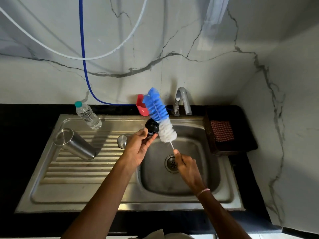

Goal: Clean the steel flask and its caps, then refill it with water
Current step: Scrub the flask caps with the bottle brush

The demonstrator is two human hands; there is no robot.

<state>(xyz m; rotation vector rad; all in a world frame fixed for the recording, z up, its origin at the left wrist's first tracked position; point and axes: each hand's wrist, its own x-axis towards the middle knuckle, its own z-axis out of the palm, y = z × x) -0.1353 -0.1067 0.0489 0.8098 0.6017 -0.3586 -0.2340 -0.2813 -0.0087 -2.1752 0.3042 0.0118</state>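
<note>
centre frame: the left hand is pinching the light, probably slippery cap by its sides; the right hand is gripping the thin handle of the floppy brush.

Grey-veined marble walls, corner right; black countertop; steel sink unit.

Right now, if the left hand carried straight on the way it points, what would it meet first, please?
Likely the brush: the cap in the left hand sits beside its white bristles, though depth is unclear.
</note>
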